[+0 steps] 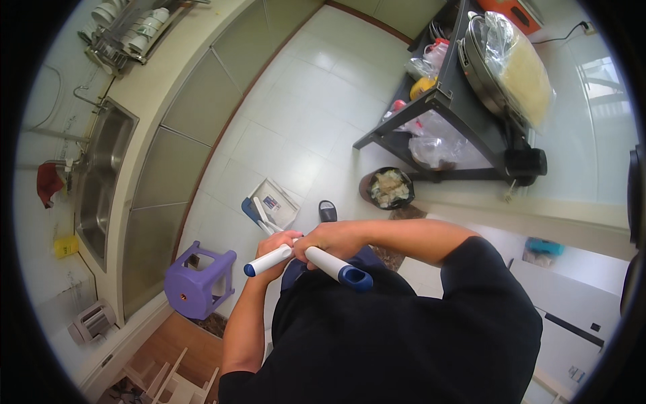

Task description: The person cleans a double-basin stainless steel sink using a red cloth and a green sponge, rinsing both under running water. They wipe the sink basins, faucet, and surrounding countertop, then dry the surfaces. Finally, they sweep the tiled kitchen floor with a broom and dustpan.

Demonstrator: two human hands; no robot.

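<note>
My left hand (271, 250) is closed around a slim white handle (268, 260) with a blue cap. Right beside it, my right hand (330, 241) grips a thicker white handle (325, 263) that ends in a blue hanging loop. The two hands touch or nearly touch, and the handles cross close to them. Beyond the hands, a white dustpan (285, 202) with a label lies low over the tiled floor. A blue part (249, 211) shows at its left side. Which handle joins the dustpan is hidden by my hands.
A purple plastic stool (189, 288) stands at left, below the counter with a steel sink (101, 187). A filled trash bin (388, 188) is beside a dark metal shelf (439, 101) holding bags and a pan. My slippered foot (327, 211) is on the floor (282, 131).
</note>
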